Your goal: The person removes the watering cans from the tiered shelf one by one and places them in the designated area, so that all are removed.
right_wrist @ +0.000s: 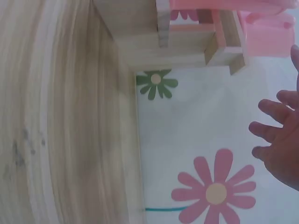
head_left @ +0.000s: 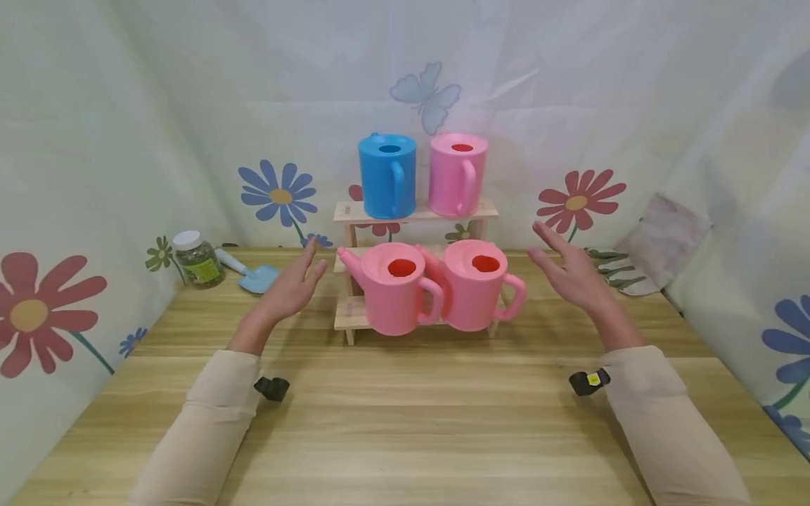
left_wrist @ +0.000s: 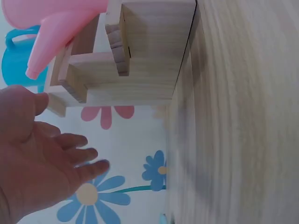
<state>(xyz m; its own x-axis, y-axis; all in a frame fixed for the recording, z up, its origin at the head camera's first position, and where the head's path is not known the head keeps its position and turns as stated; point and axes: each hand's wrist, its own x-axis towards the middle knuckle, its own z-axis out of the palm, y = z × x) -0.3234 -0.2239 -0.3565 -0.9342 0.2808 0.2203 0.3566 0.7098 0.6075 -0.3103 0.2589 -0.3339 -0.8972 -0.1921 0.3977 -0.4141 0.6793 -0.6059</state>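
Four watering cans stand on a small wooden rack: three pink and one blue. The blue can and a pink can sit on the top step; two more pink cans sit on the lower one. The left hand and right hand hover on either side of the rack, fingers straight and slightly spread, touching nothing. One jar, one blue trowel and gloves lie at the back of the wooden desk, which is ringed by flower-printed cloth.
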